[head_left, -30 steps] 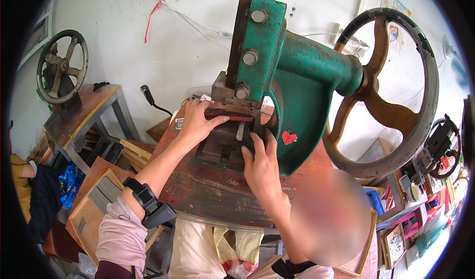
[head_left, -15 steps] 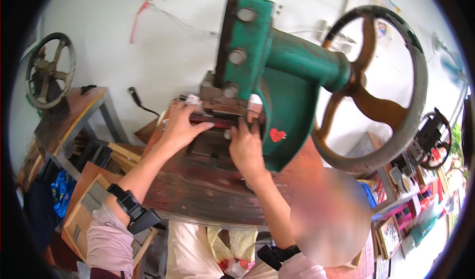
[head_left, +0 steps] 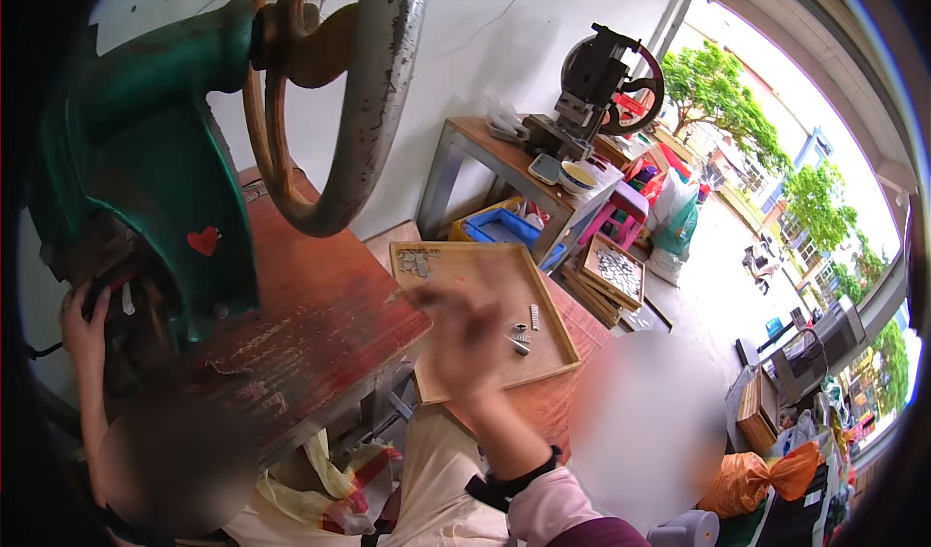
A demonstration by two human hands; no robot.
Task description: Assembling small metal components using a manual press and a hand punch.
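Note:
At the far left, my left hand (head_left: 85, 338) is at the bed of a green hand press (head_left: 218, 227), its fingers closed round a dark bar. Shadow and the press body hide most of that bar. My right hand (head_left: 465, 348) is over the near left part of a shallow wooden tray (head_left: 558, 343); motion smears its fingers, so whether they hold anything is unclear. Small grey metal pieces (head_left: 419, 261) lie in the tray's far left corner. More small metal pieces (head_left: 521, 341) sit to the right of my right hand.
The press's large handwheel (head_left: 373, 111) hangs over the worn red worktable (head_left: 320, 305). Beyond the tray stand a blue crate (head_left: 504, 225), a side table with a smaller black press (head_left: 596, 86), and stacked trays (head_left: 611, 271). Bags (head_left: 747, 484) crowd the lower right.
The view has swung right. My right hand has left the press bed and moved right to the tray, while my left hand stays at the press.

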